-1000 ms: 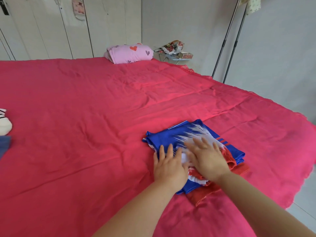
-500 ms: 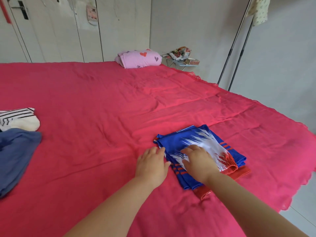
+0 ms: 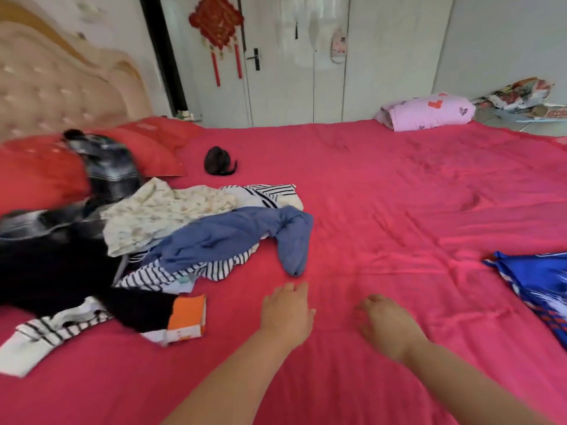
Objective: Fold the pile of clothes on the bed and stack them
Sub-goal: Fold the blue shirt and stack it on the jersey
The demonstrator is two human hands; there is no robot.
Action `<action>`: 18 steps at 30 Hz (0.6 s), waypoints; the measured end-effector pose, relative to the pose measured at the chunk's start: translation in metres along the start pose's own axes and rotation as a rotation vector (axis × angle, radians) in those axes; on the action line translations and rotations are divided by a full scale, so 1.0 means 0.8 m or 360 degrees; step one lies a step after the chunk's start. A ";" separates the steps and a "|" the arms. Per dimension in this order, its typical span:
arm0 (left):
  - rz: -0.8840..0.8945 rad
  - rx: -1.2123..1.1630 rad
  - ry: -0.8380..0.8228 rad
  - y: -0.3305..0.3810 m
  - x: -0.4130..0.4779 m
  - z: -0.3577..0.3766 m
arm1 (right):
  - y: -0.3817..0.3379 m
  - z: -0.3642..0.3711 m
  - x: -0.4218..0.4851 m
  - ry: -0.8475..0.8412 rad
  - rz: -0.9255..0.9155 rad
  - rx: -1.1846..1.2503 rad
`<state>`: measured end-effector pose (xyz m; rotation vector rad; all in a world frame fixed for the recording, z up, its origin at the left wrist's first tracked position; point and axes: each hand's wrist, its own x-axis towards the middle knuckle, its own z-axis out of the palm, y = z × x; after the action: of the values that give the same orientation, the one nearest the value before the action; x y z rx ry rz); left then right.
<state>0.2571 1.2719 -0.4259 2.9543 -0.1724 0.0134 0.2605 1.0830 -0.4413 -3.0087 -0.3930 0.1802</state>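
A loose pile of clothes (image 3: 159, 240) lies on the left of the red bed sheet (image 3: 383, 210): a blue garment (image 3: 233, 237), a pale patterned one (image 3: 162, 213), striped pieces and black fabric (image 3: 52, 271). The folded blue, white and red garment (image 3: 540, 283) sits at the right edge, partly cut off. My left hand (image 3: 287, 311) hovers over the sheet just below the blue garment's sleeve, fingers relaxed, holding nothing. My right hand (image 3: 385, 323) hangs loosely curled beside it, empty.
Red pillows (image 3: 40, 170) and a padded headboard (image 3: 61, 87) are at the left. A small black item (image 3: 218, 161) lies mid-bed. A folded pink blanket (image 3: 429, 113) sits at the far corner. White wardrobe doors (image 3: 306, 56) stand behind.
Both hands left the folded blue garment and moved left over bare sheet. The view swung left, bringing the clothes pile, pillows and headboard into sight.
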 end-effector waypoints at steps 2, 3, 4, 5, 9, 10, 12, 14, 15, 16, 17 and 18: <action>-0.0138 0.0020 -0.0004 -0.060 -0.017 -0.008 | -0.045 0.009 0.016 -0.0047 -0.0069 -0.0024; -0.0195 0.0026 -0.0006 -0.087 -0.024 -0.011 | -0.064 0.013 0.026 -0.0058 -0.0101 -0.0039; -0.0240 0.0028 -0.0011 -0.112 -0.029 -0.013 | -0.081 0.016 0.036 -0.0068 -0.0125 -0.0055; -0.0272 0.0021 -0.0019 -0.134 -0.034 -0.014 | -0.098 0.017 0.048 -0.0075 -0.0138 -0.0066; -0.0296 0.0070 0.0030 -0.202 -0.038 -0.012 | -0.147 0.019 0.102 -0.0066 -0.0118 0.0001; -0.0287 0.0102 0.0086 -0.215 -0.033 -0.013 | -0.155 0.019 0.117 -0.0048 -0.0105 0.0018; -0.0284 0.0139 0.0196 -0.240 -0.016 -0.019 | -0.166 0.018 0.148 0.0003 -0.0057 0.0036; -0.0312 0.0152 0.0259 -0.264 0.011 -0.030 | -0.171 0.018 0.177 0.0046 0.0008 0.0038; -0.0321 0.0171 0.0278 -0.274 0.026 -0.035 | -0.172 0.020 0.190 0.0055 0.0044 0.0042; -0.0319 0.0197 0.0293 -0.283 0.042 -0.039 | -0.171 0.023 0.203 0.0051 0.0078 0.0052; -0.0306 0.0221 0.0293 -0.290 0.058 -0.043 | -0.170 0.026 0.213 0.0031 0.0108 0.0067; -0.0294 0.0236 0.0269 -0.295 0.072 -0.044 | -0.168 0.030 0.222 -0.0002 0.0132 0.0078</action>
<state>0.3416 1.5025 -0.4325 3.0840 0.1305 0.2610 0.3941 1.2608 -0.4681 -2.9785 -0.2604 0.1951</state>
